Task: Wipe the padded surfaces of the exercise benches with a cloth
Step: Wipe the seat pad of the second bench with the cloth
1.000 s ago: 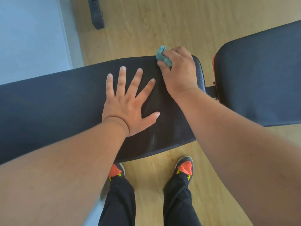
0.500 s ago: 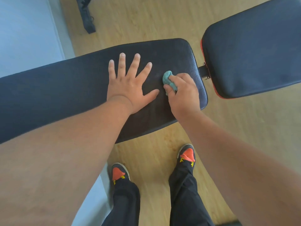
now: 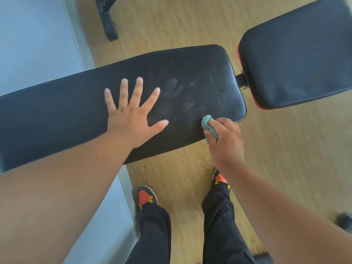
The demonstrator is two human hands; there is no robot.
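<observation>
Cloth (image 3: 208,126), small teal wad, sits at the near edge of the long black bench pad (image 3: 76,111), close to the pad's right-hand end. R hand (image 3: 223,141) grips it: fingers curled round the wad, knuckles up, cloth poking out past the fingertips and touching the pad surface. Part of the hand hangs off the pad edge, over the wood floor (image 3: 181,21).

L hand (image 3: 133,113) lies flat on the same pad, palm down, all fingers straight and spread wide, thumb out to the right; holds nothing. It's left of the cloth, apart from it. Between the two hands and a bit further back, pad shows pale smudges (image 3: 179,92), incl. finger-shaped marks.

2nd pad (image 3: 297,54), black w/ red trim along its lower edge, sits just right of the long one, joined by a dark metal bracket (image 3: 240,80) in the gap.

Below: black trousers, two shoes (image 3: 145,196) w/ orange toes, standing on the floor. Dark frame piece (image 3: 108,20) on the floor top left; pale wall (image 3: 34,35) at far left.
</observation>
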